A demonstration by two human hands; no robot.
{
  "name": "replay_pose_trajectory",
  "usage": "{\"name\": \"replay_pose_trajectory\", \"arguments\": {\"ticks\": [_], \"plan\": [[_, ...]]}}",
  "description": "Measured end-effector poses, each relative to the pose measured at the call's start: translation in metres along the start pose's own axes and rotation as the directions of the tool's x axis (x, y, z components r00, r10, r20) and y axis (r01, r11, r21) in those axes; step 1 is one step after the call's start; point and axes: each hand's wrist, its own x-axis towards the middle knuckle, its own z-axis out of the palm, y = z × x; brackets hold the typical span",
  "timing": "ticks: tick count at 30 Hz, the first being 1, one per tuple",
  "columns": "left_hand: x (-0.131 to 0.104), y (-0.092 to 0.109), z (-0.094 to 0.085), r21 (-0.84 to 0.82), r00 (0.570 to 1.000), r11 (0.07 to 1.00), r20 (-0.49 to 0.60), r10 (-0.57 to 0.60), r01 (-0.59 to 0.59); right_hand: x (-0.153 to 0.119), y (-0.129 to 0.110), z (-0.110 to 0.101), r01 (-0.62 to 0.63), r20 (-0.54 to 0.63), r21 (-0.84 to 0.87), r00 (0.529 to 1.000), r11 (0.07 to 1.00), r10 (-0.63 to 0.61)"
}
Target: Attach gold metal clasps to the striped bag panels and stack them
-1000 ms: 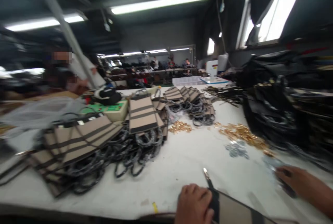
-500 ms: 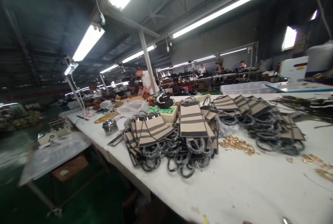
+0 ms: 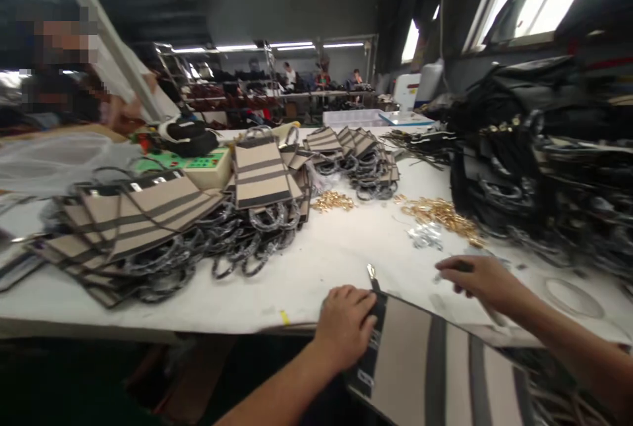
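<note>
A beige and dark striped bag panel (image 3: 408,347) lies at the lower right, slanting over the table's front edge. My left hand (image 3: 346,324) is closed on its dark top band, fingers curled over the edge. From the band's far corner sticks a strap end with a shiny metal clasp (image 3: 372,274). My right hand (image 3: 475,275) is held above the table, right of the panel and apart from it. Its fingers pinch a small dark item with a pale tip, too blurred to name. Gold metal fittings (image 3: 448,218) and small clear plastic packets (image 3: 425,236) lie just beyond it.
Stacks of striped bag pieces (image 3: 153,215) with plastic-wrapped ring handles cover the table's left and middle. Behind them stands a green-topped machine (image 3: 210,169). Black bags (image 3: 499,175) are heaped at right. A co-worker (image 3: 123,83) is at the far left, others further back.
My view has swung right and down. Both my hands and the striped panel have come into view; the bag stacks now sit further left.
</note>
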Motion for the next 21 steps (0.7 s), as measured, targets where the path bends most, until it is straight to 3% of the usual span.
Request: {"name": "replay_pose_trajectory", "arguments": {"ticks": [2, 6, 9, 13, 21], "plan": [[0.004, 0.0, -0.001, 0.016, 1.0, 1.0, 0.009, 0.007, -0.007, -0.015, -0.01, 0.006, -0.006, 0.212, 0.134, 0.977, 0.991, -0.023], [0.005, 0.003, 0.001, 0.05, 1.0, 0.998, 0.016, 0.026, -0.027, -0.022, -0.053, 0.051, 0.071, 0.264, 0.239, 0.955, 0.968, -0.135], [0.005, 0.003, 0.0, 0.054, 1.0, 0.998, 0.01, 0.018, -0.019, -0.024, -0.065, 0.072, 0.129, 0.283, 0.2, 0.941, 0.971, -0.183], [0.005, 0.002, 0.0, 0.029, 1.0, 1.0, 0.008, 0.012, -0.012, -0.024, -0.061, 0.072, 0.155, 0.326, 0.11, 0.928, 0.982, -0.183], [0.007, 0.002, 0.0, -0.027, 1.0, 0.999, -0.015, -0.025, 0.024, -0.031, -0.048, 0.075, 0.036, 0.402, 0.113, 0.912, 0.993, -0.079]]}}
